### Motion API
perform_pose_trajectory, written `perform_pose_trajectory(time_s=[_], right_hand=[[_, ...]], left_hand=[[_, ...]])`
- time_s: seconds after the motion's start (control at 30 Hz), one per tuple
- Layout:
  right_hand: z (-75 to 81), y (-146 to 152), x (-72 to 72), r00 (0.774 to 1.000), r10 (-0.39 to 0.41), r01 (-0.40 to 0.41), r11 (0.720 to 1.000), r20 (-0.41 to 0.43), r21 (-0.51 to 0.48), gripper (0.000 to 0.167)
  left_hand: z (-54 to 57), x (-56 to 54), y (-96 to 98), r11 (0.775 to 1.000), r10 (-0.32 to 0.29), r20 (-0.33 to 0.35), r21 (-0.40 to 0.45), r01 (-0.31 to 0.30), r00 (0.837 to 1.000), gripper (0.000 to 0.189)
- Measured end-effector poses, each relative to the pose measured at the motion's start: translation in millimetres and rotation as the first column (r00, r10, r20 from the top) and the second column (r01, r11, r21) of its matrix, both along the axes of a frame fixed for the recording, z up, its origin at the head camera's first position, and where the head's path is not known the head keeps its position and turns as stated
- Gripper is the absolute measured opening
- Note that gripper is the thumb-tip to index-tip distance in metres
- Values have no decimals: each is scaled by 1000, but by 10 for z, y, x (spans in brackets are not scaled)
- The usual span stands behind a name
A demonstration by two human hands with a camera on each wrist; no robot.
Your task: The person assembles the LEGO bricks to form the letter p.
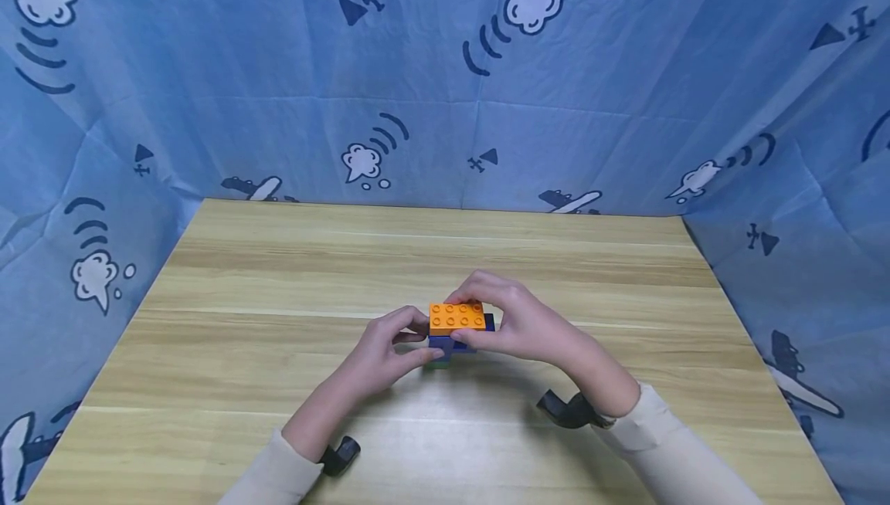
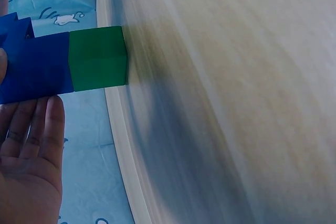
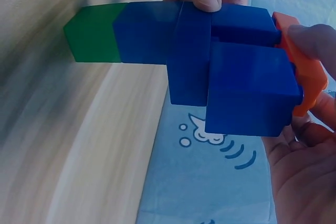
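A stack of toy building bricks stands at the middle of the table, between the hands. Its base is a green brick (image 2: 98, 57), with several blue bricks (image 3: 189, 56) above, one jutting out sideways. An orange brick (image 1: 456, 318) with studs on top lies over the blue ones. My left hand (image 1: 382, 347) holds the blue part, thumb on the near side and fingers on the far side. With thumb and fingers, my right hand (image 1: 518, 320) pinches the orange brick by its near and far sides. Whether the orange brick is fully seated, I cannot tell.
The wooden table (image 1: 292, 273) reaches back to a blue patterned cloth (image 1: 417, 65), which hangs behind and at both sides. Black straps with camera mounts (image 1: 570, 410) sit on both wrists, beside light sleeves.
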State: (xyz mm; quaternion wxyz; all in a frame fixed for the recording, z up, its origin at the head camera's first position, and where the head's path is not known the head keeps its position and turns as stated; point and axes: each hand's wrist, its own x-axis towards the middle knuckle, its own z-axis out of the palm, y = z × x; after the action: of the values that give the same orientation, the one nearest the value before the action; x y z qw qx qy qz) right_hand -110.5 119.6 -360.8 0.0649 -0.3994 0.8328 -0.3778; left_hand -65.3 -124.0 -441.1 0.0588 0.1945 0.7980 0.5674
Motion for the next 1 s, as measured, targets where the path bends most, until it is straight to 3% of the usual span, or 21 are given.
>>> perform_pose_trajectory(time_s=[1.0], right_hand=[[-18, 0, 15, 1000, 10, -10, 1000, -10, 2, 33]], left_hand=[[-28, -10, -5, 1000, -14, -33, 26, 15, 999, 25]])
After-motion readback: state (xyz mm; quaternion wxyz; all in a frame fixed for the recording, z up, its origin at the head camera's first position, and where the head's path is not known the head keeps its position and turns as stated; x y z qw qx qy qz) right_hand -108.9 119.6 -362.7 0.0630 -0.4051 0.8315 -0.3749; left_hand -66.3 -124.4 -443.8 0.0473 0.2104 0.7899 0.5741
